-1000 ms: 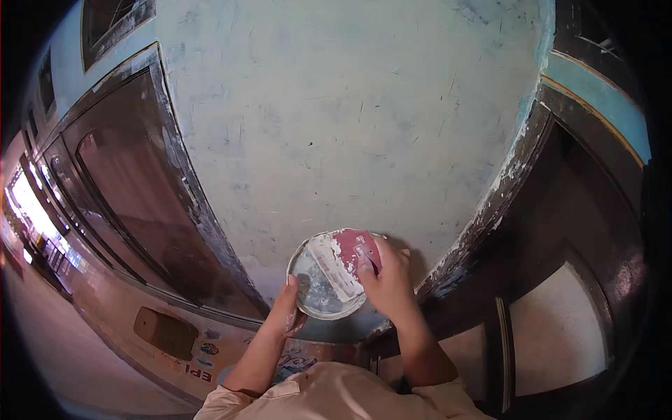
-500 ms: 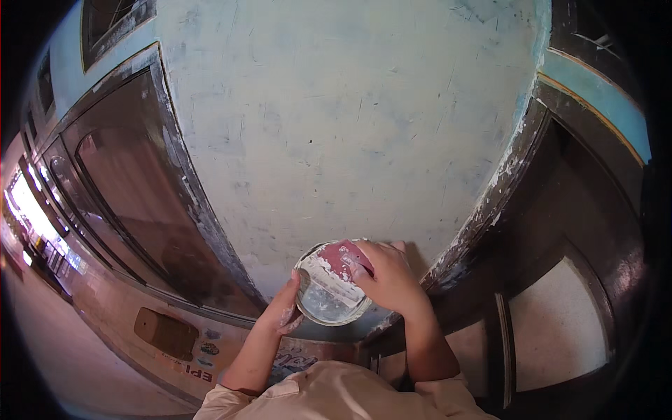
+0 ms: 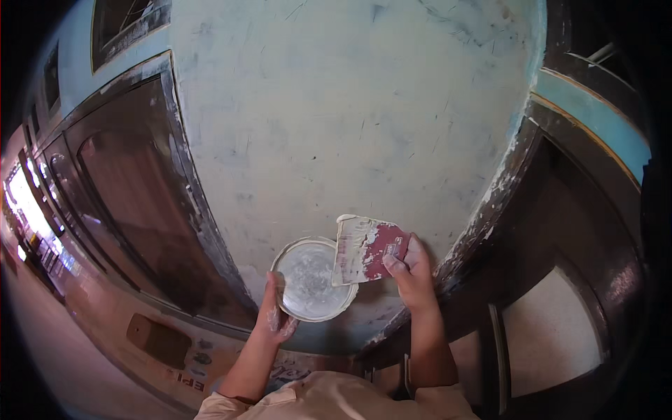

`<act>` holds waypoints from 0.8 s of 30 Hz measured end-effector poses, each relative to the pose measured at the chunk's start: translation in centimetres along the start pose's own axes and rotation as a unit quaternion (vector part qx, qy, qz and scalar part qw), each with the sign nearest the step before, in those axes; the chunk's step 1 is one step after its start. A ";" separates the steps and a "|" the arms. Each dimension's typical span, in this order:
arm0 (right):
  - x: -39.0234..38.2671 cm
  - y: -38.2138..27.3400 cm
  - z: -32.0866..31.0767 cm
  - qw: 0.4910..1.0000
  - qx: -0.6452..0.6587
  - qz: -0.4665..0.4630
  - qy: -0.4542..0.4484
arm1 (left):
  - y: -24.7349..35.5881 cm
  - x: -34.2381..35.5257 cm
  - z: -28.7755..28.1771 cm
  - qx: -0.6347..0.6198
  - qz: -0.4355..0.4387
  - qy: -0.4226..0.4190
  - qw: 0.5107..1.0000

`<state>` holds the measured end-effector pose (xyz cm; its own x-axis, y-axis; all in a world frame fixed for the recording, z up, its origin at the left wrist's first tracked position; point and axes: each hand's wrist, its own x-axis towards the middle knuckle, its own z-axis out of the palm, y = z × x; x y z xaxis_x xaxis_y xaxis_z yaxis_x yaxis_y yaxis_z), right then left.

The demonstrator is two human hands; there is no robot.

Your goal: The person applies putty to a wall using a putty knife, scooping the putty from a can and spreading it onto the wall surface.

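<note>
In front of the pale blue-white plastered wall panel (image 3: 329, 119), low centre of the head view: the right hand (image 3: 411, 269) holds a flat red-handled putty scraper with a wide blade smeared in white filler (image 3: 364, 248). Its fingers (image 3: 393, 264) are pressed together, pinching the red handle end, thumb side on the face. The scraper's long axis runs roughly left-right, slightly tilted, blade pointing to the person's left from the fingers, so the working edge lies left of the grip. The blade's left edge overlaps the right rim of a round shallow white pan coated with filler (image 3: 308, 280); cannot tell whether touching or just above. The left hand (image 3: 274, 318) grips that pan at its lower-left rim, fingers curled under and thumb on the rim, smeared white. The pan sits between the two hands, closer to the left one; the scraper belongs to the right hand alone. Dark brown wooden frames flank the panel, one on the left (image 3: 140, 210), one on the right (image 3: 504, 210), both with flaking paint. Count: one scraper, one pan, two hands, one wall panel, two frames.
</note>
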<state>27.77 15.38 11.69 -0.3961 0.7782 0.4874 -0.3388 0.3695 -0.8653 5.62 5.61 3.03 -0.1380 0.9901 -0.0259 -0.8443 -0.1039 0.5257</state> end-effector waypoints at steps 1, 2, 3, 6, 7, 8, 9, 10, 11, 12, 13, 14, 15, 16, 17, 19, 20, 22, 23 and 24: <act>-0.1 -0.5 -0.2 1.000 0.005 -0.017 0.017 | -0.1 0.0 0.5 0.000 -0.004 -0.015 1.000; 0.0 -0.7 -0.6 0.999 0.002 -0.035 0.003 | -0.2 -0.1 0.9 -0.001 -0.006 -0.022 1.000; 0.2 -1.1 -0.4 0.999 -0.005 -0.045 0.007 | -0.2 -0.2 1.0 -0.001 -0.005 -0.025 1.000; 0.9 -2.5 -0.3 0.997 0.004 -0.074 0.023 | -0.2 -0.3 1.6 0.017 -0.003 -0.032 0.999; 1.2 -3.3 -0.3 0.996 0.011 -0.084 0.040 | -0.1 -0.3 2.2 0.016 -0.007 -0.030 0.999; 1.6 -4.2 -0.3 0.994 0.020 -0.094 0.053 | -0.2 -0.2 2.3 0.018 -0.008 -0.040 0.999; 2.0 -5.1 -0.2 0.992 0.030 -0.103 0.066 | -0.2 -0.1 2.2 0.017 -0.003 -0.042 0.999; 2.4 -6.6 -0.5 0.992 -0.021 -0.114 0.048 | -0.1 -0.1 2.1 0.016 0.003 -0.042 0.999; 3.0 -8.2 -0.7 0.991 -0.024 -0.123 0.051 | -0.1 0.0 2.2 0.018 0.003 -0.052 0.999; 3.7 -9.8 -0.8 0.978 -0.089 -0.180 0.064 | 0.0 0.0 2.3 0.023 -0.004 -0.052 0.998; 4.1 -11.7 -1.0 0.956 -0.154 -0.237 0.080 | -0.1 0.1 2.4 0.029 -0.012 -0.054 0.998; 4.7 -13.5 -1.2 0.932 -0.219 -0.267 0.109 | -0.3 0.3 2.1 0.019 -0.009 -0.059 0.998; 5.6 -15.1 -1.5 0.903 -0.280 -0.295 0.138 | -0.2 0.3 2.1 0.021 -0.005 -0.064 0.998; 6.7 -16.7 -2.2 0.854 -0.340 -0.351 0.175 | -0.1 0.3 2.3 0.017 -0.005 -0.054 0.998; 7.5 -18.6 -3.1 0.794 -0.402 -0.403 0.215 | -0.3 0.3 2.6 0.014 -0.011 -0.048 0.999; 8.5 -22.3 -2.7 0.724 -0.469 -0.421 0.280 | -0.5 0.7 2.0 0.018 -0.013 -0.090 0.996; 9.6 -23.4 -2.9 0.725 -0.466 -0.424 0.278 | -0.4 0.7 1.9 0.014 -0.008 -0.077 0.997; 11.7 -25.7 -3.5 0.608 -0.551 -0.470 0.325 | -0.4 0.7 1.8 0.010 -0.004 -0.068 0.998; 12.5 -26.6 -3.7 0.605 -0.552 -0.472 0.326 | -0.4 0.7 1.9 0.013 -0.008 -0.072 0.997; 13.2 -27.3 -3.9 0.578 -0.582 -0.473 0.322 | -0.5 0.7 1.9 0.015 -0.011 -0.077 0.997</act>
<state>35.11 17.56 41.34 0.0239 -0.1618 0.9865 0.8086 0.5835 0.0761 6.91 6.54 4.36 -0.0354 0.9951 0.0921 -0.8301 -0.0806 0.5517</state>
